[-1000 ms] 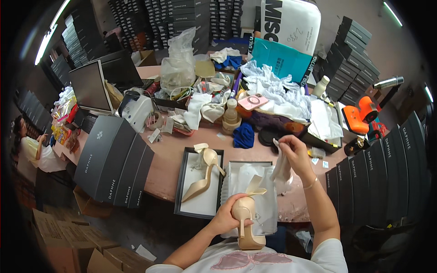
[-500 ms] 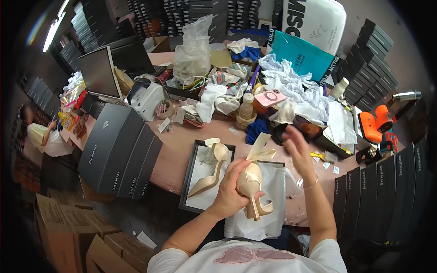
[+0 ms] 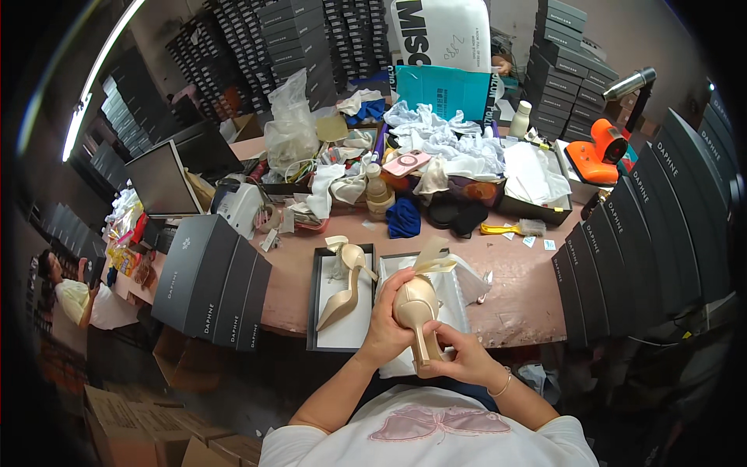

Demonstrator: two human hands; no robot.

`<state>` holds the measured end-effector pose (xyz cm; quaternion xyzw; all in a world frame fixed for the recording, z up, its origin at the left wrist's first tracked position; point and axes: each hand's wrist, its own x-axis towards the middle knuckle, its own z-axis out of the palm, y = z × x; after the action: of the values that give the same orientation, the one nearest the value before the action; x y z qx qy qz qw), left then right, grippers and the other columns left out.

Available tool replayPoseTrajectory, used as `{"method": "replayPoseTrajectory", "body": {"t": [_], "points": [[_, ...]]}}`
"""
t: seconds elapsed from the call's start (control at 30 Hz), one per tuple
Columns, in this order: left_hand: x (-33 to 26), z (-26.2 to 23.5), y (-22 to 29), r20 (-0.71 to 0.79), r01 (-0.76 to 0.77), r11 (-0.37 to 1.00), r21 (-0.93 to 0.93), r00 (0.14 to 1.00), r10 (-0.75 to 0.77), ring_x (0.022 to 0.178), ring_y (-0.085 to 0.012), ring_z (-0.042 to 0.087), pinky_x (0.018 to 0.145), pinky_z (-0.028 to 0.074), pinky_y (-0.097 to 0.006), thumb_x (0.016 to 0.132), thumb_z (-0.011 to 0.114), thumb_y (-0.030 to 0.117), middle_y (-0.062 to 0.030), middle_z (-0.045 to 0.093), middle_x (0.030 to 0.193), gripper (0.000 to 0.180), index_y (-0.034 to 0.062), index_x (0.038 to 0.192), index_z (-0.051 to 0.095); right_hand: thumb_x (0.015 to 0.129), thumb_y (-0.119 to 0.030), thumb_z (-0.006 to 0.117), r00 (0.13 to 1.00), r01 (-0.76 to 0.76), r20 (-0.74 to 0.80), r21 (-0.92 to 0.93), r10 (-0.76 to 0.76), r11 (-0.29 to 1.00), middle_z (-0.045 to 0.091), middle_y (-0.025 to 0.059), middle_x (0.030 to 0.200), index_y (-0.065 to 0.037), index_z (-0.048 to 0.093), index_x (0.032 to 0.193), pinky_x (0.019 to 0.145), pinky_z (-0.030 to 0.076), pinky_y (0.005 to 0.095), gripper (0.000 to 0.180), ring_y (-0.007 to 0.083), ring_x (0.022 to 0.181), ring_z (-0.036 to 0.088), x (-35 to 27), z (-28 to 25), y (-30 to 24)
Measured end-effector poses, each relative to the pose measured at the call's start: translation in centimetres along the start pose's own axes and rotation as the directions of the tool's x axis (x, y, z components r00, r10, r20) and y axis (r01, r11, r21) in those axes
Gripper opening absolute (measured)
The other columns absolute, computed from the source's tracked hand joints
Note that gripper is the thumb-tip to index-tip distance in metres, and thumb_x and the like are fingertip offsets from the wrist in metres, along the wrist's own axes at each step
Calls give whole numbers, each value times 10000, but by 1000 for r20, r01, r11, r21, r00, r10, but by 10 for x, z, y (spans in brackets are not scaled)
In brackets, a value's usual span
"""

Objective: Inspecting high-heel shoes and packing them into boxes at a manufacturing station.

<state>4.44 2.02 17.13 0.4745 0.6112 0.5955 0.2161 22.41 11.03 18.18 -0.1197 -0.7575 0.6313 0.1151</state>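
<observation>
In the head view, both hands close around a beige high-heeled shoe [image 3: 416,307] held just above the near edge of the desk [image 3: 517,292], close to the person's chest. The left hand [image 3: 387,327] wraps the shoe's side and back from the left, fingers curled firmly against it. The right hand [image 3: 459,356] grips lower, its fingers pinched about the thin heel, which points down toward the person; a thin bracelet [image 3: 500,384] circles that wrist. A cream ribbon bow [image 3: 433,261] sits at the shoe's far end. Beneath the held shoe lies an open shoe box [image 3: 455,300] lined with white tissue paper. Just to its left, touching it, a second open tray [image 3: 336,338] holds the matching beige shoe [image 3: 346,288], lying on its side with its toe toward the person. Farther left stands a row of dark grey shoe boxes [image 3: 214,288] on end at the desk's corner. At the right edge another row of dark boxes [image 3: 622,257] leans along the desk. The far half of the desk is crowded: crumpled white paper [image 3: 443,144], a blue cloth [image 3: 403,218], a pink phone [image 3: 406,163], a clear plastic bag [image 3: 292,132], a teal bag [image 3: 443,92] and an orange tool [image 3: 595,152]. At the far left, well apart, another person [image 3: 74,292] sits low.
</observation>
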Motion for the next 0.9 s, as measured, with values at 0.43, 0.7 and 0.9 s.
{"method": "replayPoseTrajectory", "body": {"t": [0.43,0.7,0.9], "points": [[-36,-55,17,291,138,823,-551,956,34,1494,-280,203,1200,215,-390,746,795,135,-146,176,1613,910,55,1512,311,834,-246,796,997,34,74,-133,-25,990,676,136,866,2,480,1330,677,551,304,638,167,730,651,-8,24,3],[-63,-37,-10,-13,141,810,-569,983,-181,1420,-209,312,1147,301,-351,901,635,95,-146,245,1572,605,9,1446,388,834,-275,789,990,-8,139,-160,31,987,672,168,869,4,467,1302,681,572,337,632,253,742,696,2,41,9],[-64,-35,-2,-57,163,933,-322,980,-191,1426,-223,304,1125,340,-353,829,722,115,-160,239,1568,738,49,1466,354,837,-273,781,983,-19,175,-203,56,979,677,176,888,-4,457,1312,671,585,356,635,283,760,711,10,43,8]]}}
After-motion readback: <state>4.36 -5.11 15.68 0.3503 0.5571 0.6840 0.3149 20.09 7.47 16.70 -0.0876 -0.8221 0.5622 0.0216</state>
